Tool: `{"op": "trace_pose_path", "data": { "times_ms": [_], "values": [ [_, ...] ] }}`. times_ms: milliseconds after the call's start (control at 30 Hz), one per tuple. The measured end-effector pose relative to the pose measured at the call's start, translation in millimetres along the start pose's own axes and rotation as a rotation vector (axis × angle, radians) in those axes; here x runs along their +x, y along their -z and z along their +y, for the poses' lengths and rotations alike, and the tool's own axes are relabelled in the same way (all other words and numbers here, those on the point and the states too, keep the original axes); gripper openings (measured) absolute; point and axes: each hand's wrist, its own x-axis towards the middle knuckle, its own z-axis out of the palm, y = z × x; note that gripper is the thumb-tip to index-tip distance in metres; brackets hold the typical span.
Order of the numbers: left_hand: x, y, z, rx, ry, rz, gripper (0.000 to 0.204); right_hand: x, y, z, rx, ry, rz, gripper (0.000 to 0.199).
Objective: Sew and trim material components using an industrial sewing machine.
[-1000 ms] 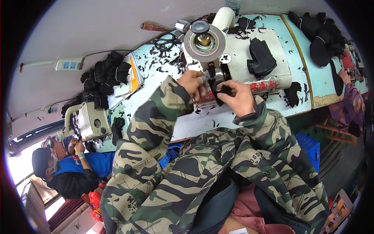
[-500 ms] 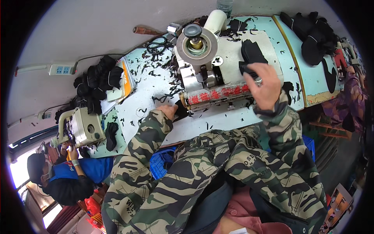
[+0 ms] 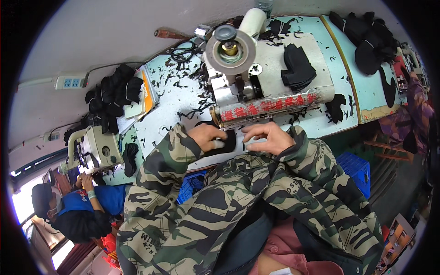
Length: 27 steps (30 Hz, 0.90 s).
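Below the front edge of the sewing machine (image 3: pixel 233 87) lies a dark, flat fabric piece (image 3: pixel 226 143) on the pale table. My left hand (image 3: pixel 205 136) holds it, fingers curled over its left side and top. Just right of the piece is my right hand (image 3: pixel 271 138), its fingers bent and apart with nothing seen in them. A stack of black L-shaped fabric pieces (image 3: pixel 298 68) rests on the machine's flat bed. Part of the held piece is hidden under my left hand and the machine's front.
Black scraps litter the table (image 3: pixel 156 107). Scissors (image 3: pixel 183 51) and a wooden-handled tool (image 3: pixel 170 34) lie at the back. Black bundles (image 3: pixel 114 91) and papers (image 3: pixel 147 94) are at left, where a co-worker (image 3: pixel 85 206) sits by another machine (image 3: pixel 98 149). Blue crates (image 3: pixel 355 169) stand below.
My right hand has come down from the stack on the machine to beside the fabric piece. My left hand has shifted right and nearer me, and more of the piece shows.
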Motion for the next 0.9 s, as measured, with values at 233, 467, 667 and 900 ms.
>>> {"op": "trace_pose_path", "data": {
  "times_ms": [233, 467, 667, 900],
  "values": [
    [25.8, 39.4, 25.7, -0.795, 0.362, -0.072, 0.021, 30.4, -11.6, -12.4, -0.200, 0.027, 0.361, 0.011],
    [48.6, 68.0, 8.4, -0.771, 0.465, 0.043, 0.020, 48.3, -15.2, -9.1, 0.424, -0.231, 0.232, 0.034],
    [63.0, 76.3, 17.3, -0.815, 0.463, 0.118, 0.021, 45.3, -10.2, -23.1, 0.513, -0.179, 0.340, 0.038],
    [61.1, 47.1, 39.6, -0.871, 0.482, 0.300, 0.023, 46.6, 29.6, -15.8, -0.715, 0.084, 0.544, 0.041]
  ]
}}
